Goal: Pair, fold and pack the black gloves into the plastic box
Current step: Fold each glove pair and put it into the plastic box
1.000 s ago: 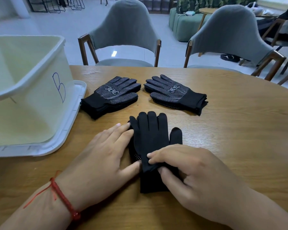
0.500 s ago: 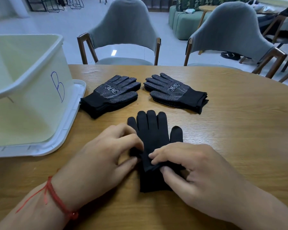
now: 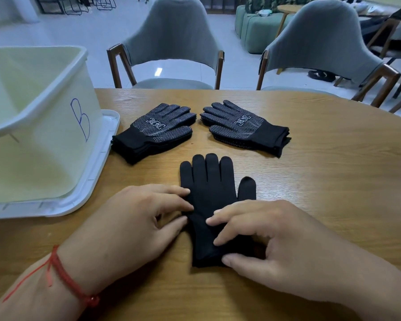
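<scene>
A plain black glove (image 3: 208,195) lies flat on the wooden table (image 3: 322,170), fingers pointing away from me. My left hand (image 3: 134,221) touches its left edge with the fingertips and thumb. My right hand (image 3: 271,242) rests its fingertips on the palm area, with the thumb at the cuff's lower edge. Whether a second glove lies beneath it I cannot tell. Behind it are two stacks of dotted black gloves, one at the left (image 3: 155,130) and one at the right (image 3: 243,126). The white plastic box (image 3: 39,126), marked B, stands at the left.
The box sits on its white lid (image 3: 102,158), whose rim juts out toward the left glove stack. Two grey chairs (image 3: 169,42) (image 3: 320,40) stand at the table's far edge. Bare wood stretches to the right of the gloves.
My left hand went from lying flat to a pinch at the glove's left edge, then relaxed to fingertips. My right hand let go of its pinch and spread over the glove, which lies flatter.
</scene>
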